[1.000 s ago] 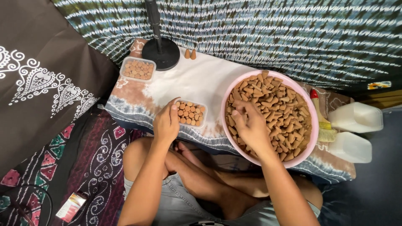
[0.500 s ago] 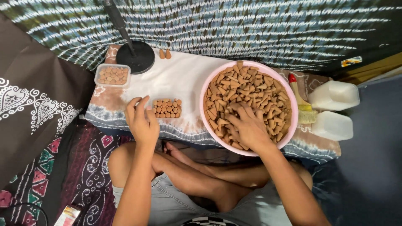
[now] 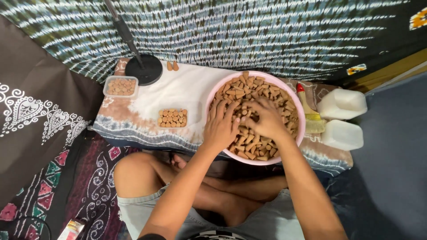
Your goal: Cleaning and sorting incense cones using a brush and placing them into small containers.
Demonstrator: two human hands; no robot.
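Left hand (image 3: pixel 221 126) has left the small clear tray (image 3: pixel 172 118) & joined right hand (image 3: pixel 265 119) in the pink basin (image 3: pixel 300 116); both sets of fingers spread loosely, digging among brown cone-like pieces (image 3: pixel 249 142) under the fingertips, no firm grip seen. Looks like the gather-a-handful step; next prob. calls for curling fingers shut round several pcs.

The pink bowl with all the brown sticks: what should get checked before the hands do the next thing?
1. Both hands in the bowl: ok. Left hand and right hand rest on the sticks.
2. Sticks actually gripped: cannot tell, the fingers lie over the pile and hide it.
3. Bowl steady on the cloth: ok, though its near rim hangs over the edge.
4. Small tray reachable: ok, it sits left of the bowl, filled in rows.
5. Brush out of the way: ok, to the right of the bowl.
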